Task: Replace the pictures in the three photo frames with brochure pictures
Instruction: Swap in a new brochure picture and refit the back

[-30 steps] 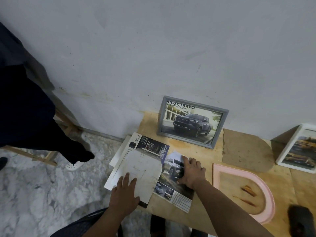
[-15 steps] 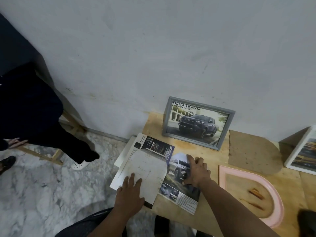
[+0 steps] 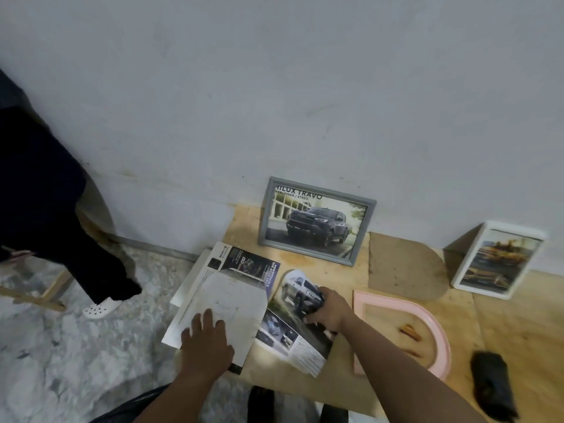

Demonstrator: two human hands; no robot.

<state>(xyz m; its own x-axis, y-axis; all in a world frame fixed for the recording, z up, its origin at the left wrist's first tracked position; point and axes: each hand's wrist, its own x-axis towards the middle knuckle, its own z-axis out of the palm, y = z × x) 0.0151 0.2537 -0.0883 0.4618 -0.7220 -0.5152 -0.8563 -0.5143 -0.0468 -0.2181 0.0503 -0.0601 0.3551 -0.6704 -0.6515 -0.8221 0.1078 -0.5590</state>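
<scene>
An open car brochure (image 3: 293, 334) lies at the left end of the wooden table (image 3: 518, 325). My right hand (image 3: 325, 309) lies on its silver-truck page, fingers curled and gripping the paper. My left hand (image 3: 207, 340) presses flat on a white sheet (image 3: 232, 300) that covers the brochure's left half. A grey photo frame (image 3: 316, 221) holding a dark truck picture leans on the wall. A white frame (image 3: 497, 261) with a yellow picture leans at the right. A pink arched frame (image 3: 439, 331) lies flat with bare wood showing through it.
A brown arched backing board (image 3: 406, 267) lies behind the pink frame. A black object (image 3: 491, 386) sits near the table's front right. A person in dark trousers and a white shoe (image 3: 100, 306) stands on the marble floor at the left, by a wooden stand.
My right hand's fingers have curled on the truck page, which has lifted slightly. My left hand stays flat on the white sheet. The view has shifted a little.
</scene>
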